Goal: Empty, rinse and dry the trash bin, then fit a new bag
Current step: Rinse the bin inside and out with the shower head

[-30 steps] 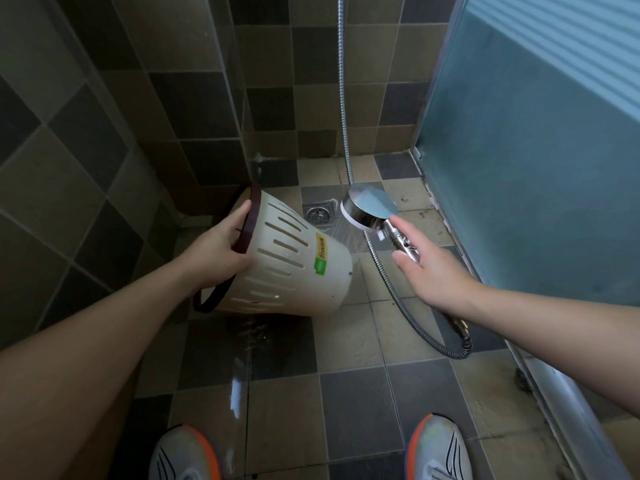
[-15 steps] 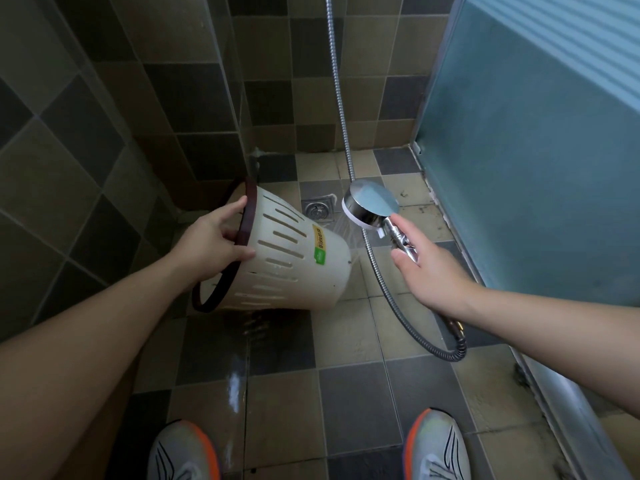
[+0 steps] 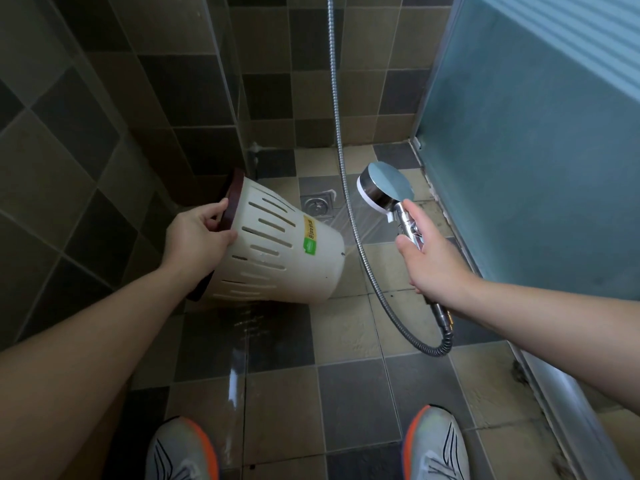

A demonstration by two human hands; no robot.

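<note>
**A:** Down in the tiled shower corner now. The left hand [image 3: 199, 237] grips the dark brown rim band of the cream slotted plastic trash bin [image 3: 277, 247], thumb on top, fingers tucked under the lip. The bin is tipped on its side, mouth towards the wall, base pointing at the spray, held just above the wet tile floor [image 3: 346, 327].

**B:** And the right hand [image 3: 429, 261] is wrapped round the handle of the chrome hand shower head [image 3: 384, 188], aimed at the bin. You can see thin jets striking near the base, with the square metal floor drain [image 3: 317, 204] just beyond.

**A:** Rinse stage, I'd say, and only the outside getting wet. Where's the danger?

**B:** Those slots. Turn the spray on the side wall and it could shoot through the slits and splash back at the grey and orange running shoes [image 3: 436, 445].

**A:** The grip, too: a wet rim held by one hand. If it slides, the bin drops and rolls.

**B:** Mind the ribbed metal shower hose [image 3: 363, 258]; it loops between bin and arm and could snag if the bin swings right. That yellow and green label [image 3: 310, 235] may peel under a direct jet.
</note>
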